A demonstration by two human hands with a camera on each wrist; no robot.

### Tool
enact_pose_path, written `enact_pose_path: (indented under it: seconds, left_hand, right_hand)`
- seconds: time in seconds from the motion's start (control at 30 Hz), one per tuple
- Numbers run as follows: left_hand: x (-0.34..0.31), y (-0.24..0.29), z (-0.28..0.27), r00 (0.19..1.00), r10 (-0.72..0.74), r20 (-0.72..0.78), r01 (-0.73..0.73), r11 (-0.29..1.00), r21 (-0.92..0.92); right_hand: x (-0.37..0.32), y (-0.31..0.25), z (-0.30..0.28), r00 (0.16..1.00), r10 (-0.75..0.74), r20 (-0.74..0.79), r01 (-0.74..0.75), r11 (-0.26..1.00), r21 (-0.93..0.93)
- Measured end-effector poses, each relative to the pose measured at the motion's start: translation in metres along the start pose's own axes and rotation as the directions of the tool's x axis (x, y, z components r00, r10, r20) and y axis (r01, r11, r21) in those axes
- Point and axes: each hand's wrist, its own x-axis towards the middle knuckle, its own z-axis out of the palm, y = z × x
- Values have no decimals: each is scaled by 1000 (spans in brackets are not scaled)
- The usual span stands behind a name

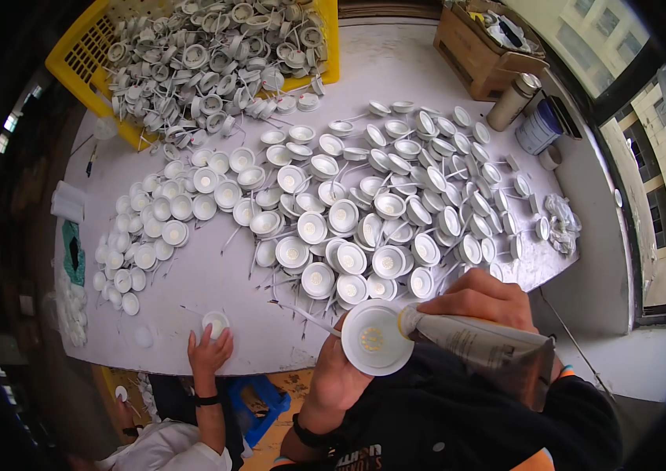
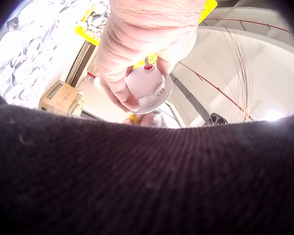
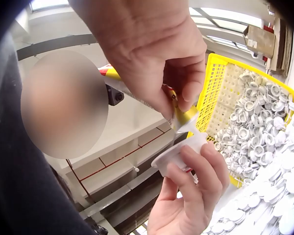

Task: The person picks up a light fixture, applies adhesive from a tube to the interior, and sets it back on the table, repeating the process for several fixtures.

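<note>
My left hand [image 1: 333, 381] grips a white LED downlight [image 1: 380, 359], its open face with yellow LED dots turned up in the head view. The fingers wrap its back, as the left wrist view shows on the round housing [image 2: 144, 81]. A white cable trails off to its left. My right hand [image 1: 490, 298] grips a soft, printed glue-like tube [image 1: 478, 341], partly flattened. The tube's yellow nozzle end [image 3: 185, 117] is right at the downlight's rim in the right wrist view, with fingers pinched near it.
Many similar downlights [image 1: 343, 216] cover the table [image 1: 199, 298]. A yellow crate [image 1: 78, 59] heaped with housings stands at the back left. A cardboard box [image 1: 470, 51], metal flask [image 1: 513, 102] and tub [image 1: 538, 129] line the right. Another person's hand [image 1: 209, 352] touches a white disc [image 1: 216, 322].
</note>
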Motion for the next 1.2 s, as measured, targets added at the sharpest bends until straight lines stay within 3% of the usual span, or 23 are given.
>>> enact_pose_path:
  seconds: [0.07,0.13,0.27,0.33,0.37,0.43,0.47,0.5,0.6,0.63,0.7,0.8,0.9,0.97,1.1,1.13,1.17,1.2]
  left_hand:
    - [1,-2,1,999,41,-21,-41,999,-2]
    - [1,-2,-2,998,46,-41,-45,998,32]
    - [3,-3,-5,993,72,-96,-71,997,17]
    - [4,-3,-10,998,43,-44,-45,998,-49]
    - [4,-3,-13,1000,15,11,-13,993,-117]
    - [5,-7,-19,1000,6,5,-6,996,-90]
    - [5,-9,-20,1000,-6,0,6,998,-65]
    - [6,-10,-18,1000,-1,0,1,998,-64]
    - [7,-9,-10,998,-15,-60,15,1000,7]
    - [6,-9,-11,998,-13,-61,13,1000,7]
    - [5,-8,-13,1000,-1,-31,2,1000,9]
    - [5,-6,-11,994,21,-103,-18,1000,23]
    - [1,2,-13,996,54,-73,-54,999,6]
    - [0,16,-20,989,86,-118,-84,996,17]
    - [-3,48,-73,921,245,-304,-226,969,97]
    - [-4,56,-94,861,332,-386,-234,931,280]
    - [-6,65,-119,849,360,-387,-255,920,297]
    - [-9,74,-145,784,371,-497,-179,903,391]
  right_hand:
    - [-1,1,-3,998,61,31,-62,998,20]
    - [0,3,-6,981,91,169,-107,990,93]
    - [5,6,3,988,21,151,-52,978,200]
    - [16,-5,1,963,50,266,-55,998,10]
    - [16,-4,6,963,45,266,-50,999,13]
    - [13,0,17,978,125,170,-173,936,307]
    - [16,-1,18,976,128,177,-186,911,367]
    - [18,-1,21,976,124,178,-183,912,368]
    - [20,8,33,995,-49,-92,73,959,275]
    - [22,8,32,995,-50,-91,74,958,276]
    - [28,9,28,995,-86,60,88,996,-34]
    - [28,7,35,996,-75,-39,75,997,10]
    - [27,8,32,1000,9,-12,-8,996,91]
    - [20,29,46,994,-75,-80,89,978,190]
    - [17,25,56,947,300,-117,-237,896,376]
    - [20,19,60,906,407,-115,-296,804,516]
    - [19,21,62,914,394,-101,-297,816,496]
    - [19,23,65,917,388,-94,-299,823,482]
